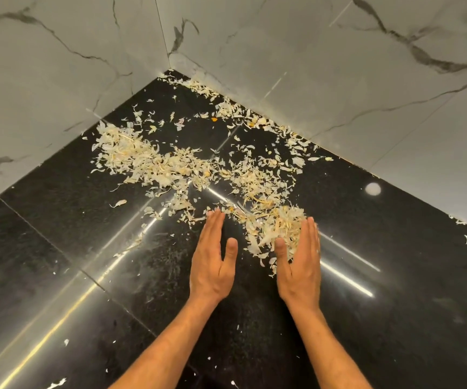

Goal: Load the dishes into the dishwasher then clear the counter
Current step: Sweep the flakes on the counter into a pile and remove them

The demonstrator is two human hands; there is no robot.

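A: Hands?
B: Left hand and right hand set on edge, palms facing, fingers straight and together, gripping nothing. Right palm touches a heap of garlic peels; left fingertips reach the scatter's near edge.
A: Surfaces?
B: Papery, pale, curled flakes strewn to the corner of a glossy black speckled counter; grey-veined marble wall behind.

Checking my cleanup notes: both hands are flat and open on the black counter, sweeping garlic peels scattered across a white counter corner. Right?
Not quite. The head view shows the peels on the same black counter; only the walls are white marble. Left hand and right hand are open.
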